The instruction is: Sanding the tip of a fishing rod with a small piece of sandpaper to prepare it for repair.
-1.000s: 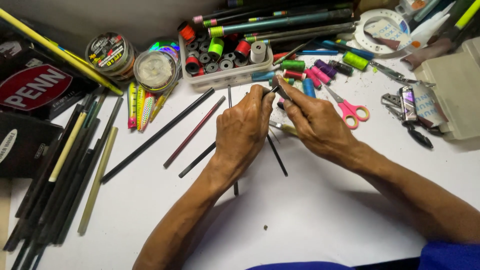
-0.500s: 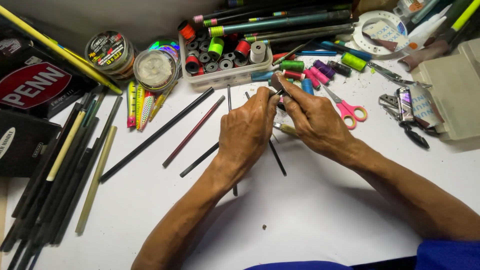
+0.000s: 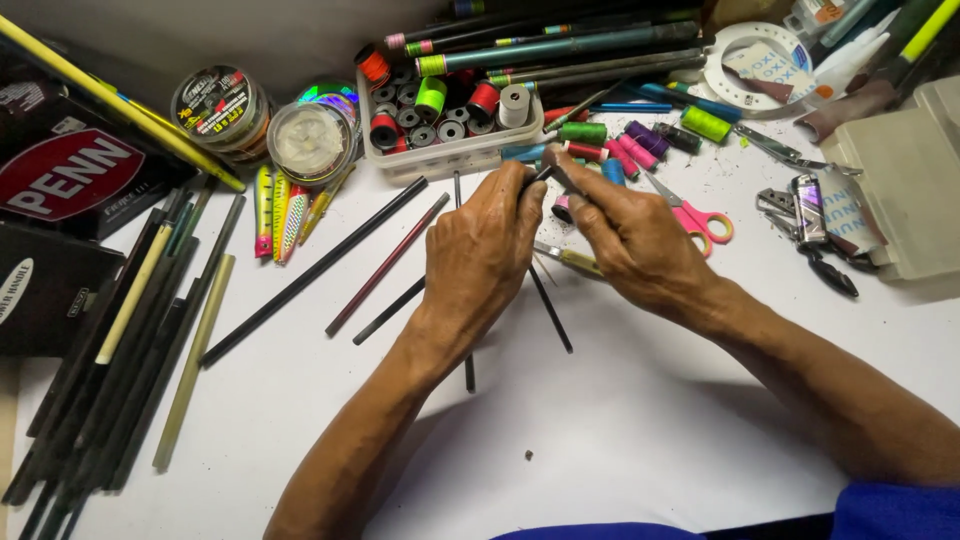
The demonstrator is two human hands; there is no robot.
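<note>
Your left hand point(image 3: 485, 250) and right hand point(image 3: 630, 235) meet over the white table point(image 3: 620, 430), just in front of the clear tray of thread spools point(image 3: 445, 125). Both pinch the same thin dark rod point(image 3: 552, 172): your left fingertips close on its lower part, your right thumb and forefinger clamp its upper end. The rod sits tilted between your hands, above the table.

To your left lies a black box with a red oval label point(image 3: 65, 180), and below it another black box with a white oval label point(image 3: 35, 290). Two round line spools point(image 3: 265, 125) stand near the tray; one has a dark printed label, the other a clear lid. Pink-handled scissors point(image 3: 700, 215) lie just right of your right hand. A beige plastic case point(image 3: 905, 190) sits at the far right edge.
</note>
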